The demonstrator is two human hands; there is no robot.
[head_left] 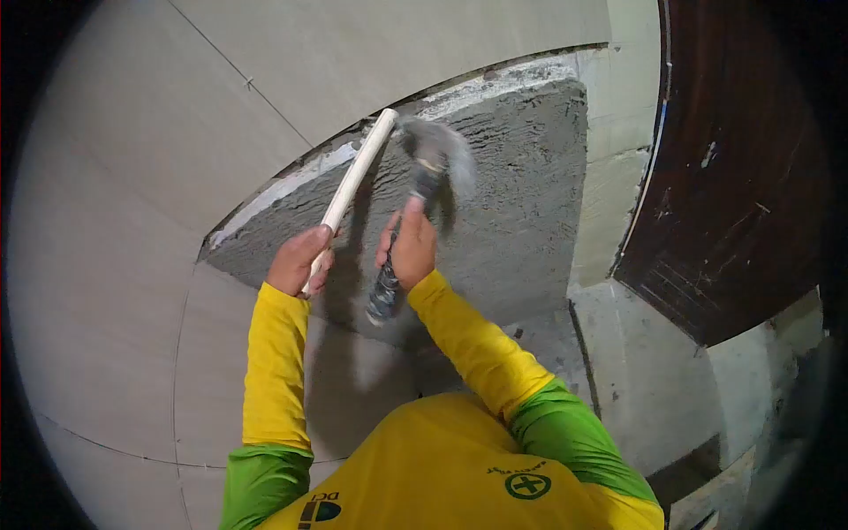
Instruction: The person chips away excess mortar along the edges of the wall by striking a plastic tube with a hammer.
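My left hand [299, 260] is closed around the lower part of a pale, straight wooden-looking stick [356, 177], whose upper end tilts right. In my right hand [412, 245] is a hammer [426, 183] with dark tape wrapped round its handle; its metal head is smeared by motion close to the stick's upper end. I cannot tell whether the two touch. Both are in front of a patch of rough grey mortar [512, 203] on the wall. A ragged white strip [495, 91] runs along the patch's upper edge.
Large beige tiles [132, 177] with thin joints and small spacers border the mortar at the left and above. A dark brown door-like panel [733, 177] stands at the right. Pale dusty floor [636, 371] and a dark block-like piece [689, 468] lie at lower right.
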